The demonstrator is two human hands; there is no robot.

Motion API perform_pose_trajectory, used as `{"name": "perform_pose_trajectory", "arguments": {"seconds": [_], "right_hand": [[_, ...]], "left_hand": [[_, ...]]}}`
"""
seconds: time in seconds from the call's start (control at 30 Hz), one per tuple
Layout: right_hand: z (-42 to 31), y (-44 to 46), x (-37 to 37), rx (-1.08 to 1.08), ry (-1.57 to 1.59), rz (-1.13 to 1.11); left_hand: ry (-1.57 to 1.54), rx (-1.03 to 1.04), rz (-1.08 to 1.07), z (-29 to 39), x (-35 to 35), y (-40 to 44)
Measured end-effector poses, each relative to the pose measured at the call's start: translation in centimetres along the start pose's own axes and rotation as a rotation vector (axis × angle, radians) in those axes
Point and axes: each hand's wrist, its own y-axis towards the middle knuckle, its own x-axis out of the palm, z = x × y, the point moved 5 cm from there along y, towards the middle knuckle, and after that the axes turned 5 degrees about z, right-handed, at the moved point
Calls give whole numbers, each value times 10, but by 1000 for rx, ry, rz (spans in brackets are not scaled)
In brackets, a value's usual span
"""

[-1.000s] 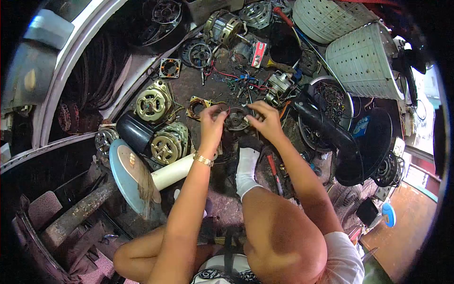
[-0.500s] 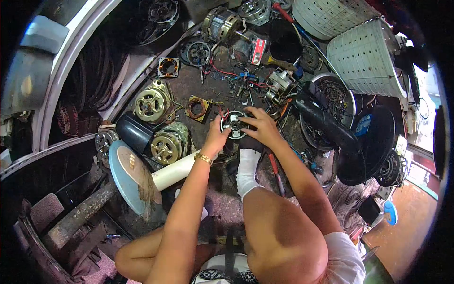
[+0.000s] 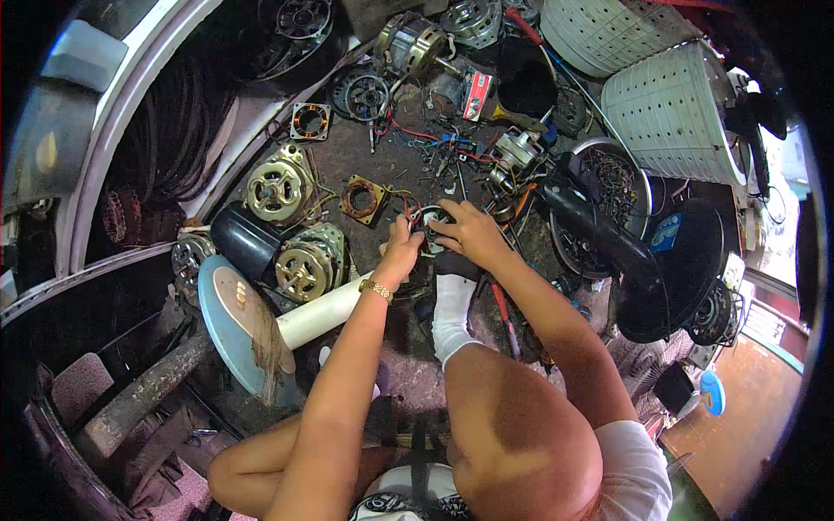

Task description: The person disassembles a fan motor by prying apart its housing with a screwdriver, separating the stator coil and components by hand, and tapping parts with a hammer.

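Observation:
A round metal motor end cover (image 3: 427,216) is between my two hands, just beyond the toe of my foot in a white sock (image 3: 453,308). My left hand (image 3: 400,249) grips its left rim, with the fingers curled at the edge. From the right, my right hand (image 3: 474,234) lies over it, its fingers bent across the top and right side and hiding much of its face. Red wires (image 3: 408,208) run beside the cover on the left. Left of them, a square motor stator with copper windings (image 3: 363,200) lies on the floor.
Fan motors (image 3: 304,267) and a black cover (image 3: 246,240) lie to the left, near a fan stand with a blue-rimmed base (image 3: 228,326). Red-handled pliers (image 3: 503,311) lie right of my foot. A metal basin of small parts (image 3: 645,178) and perforated white drums (image 3: 665,104) stand to the right.
The cover has tilted and turned in my hands, so less of its face shows. My right hand has shifted slightly left across it, and my left fingers have closed in at its edge.

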Motion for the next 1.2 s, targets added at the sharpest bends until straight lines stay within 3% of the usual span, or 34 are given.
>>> {"name": "perform_pose_trajectory", "arguments": {"seconds": [0.13, 0.27, 0.33, 0.4, 0.43, 0.5, 0.73, 0.83, 0.9, 1.07, 1.2], "right_hand": [[1, -2, 2, -14, 21, 22], [7, -5, 2, 86, 236, 105], [10, -5, 6, 118, 353, 133], [29, -12, 14, 538, 654, 279], [28, -11, 18, 537, 654, 279], [41, -19, 40, 893, 727, 177], [47, -24, 76, 775, 732, 97], [49, -23, 85, 824, 929, 126], [48, -21, 83, 888, 689, 139], [47, -18, 74, 918, 659, 53], [35, -20, 67, 909, 668, 90]], "left_hand": [[-51, -5, -14, -4, 2, 3], [-40, 13, 23, 1, 2, 2], [15, -90, 38, 4, -1, 0], [6, -87, 44, 8, -3, -2], [-4, -81, 49, 9, -3, -1], [-68, -50, 54, 8, -3, 0], [-285, -77, 13, -4, 1, 9], [-364, -113, 3, -4, 1, 12], [-303, -111, 61, 0, 1, 11], [-107, -109, 123, 21, -11, -3], [-285, -54, 95, 18, -11, -2]]}}
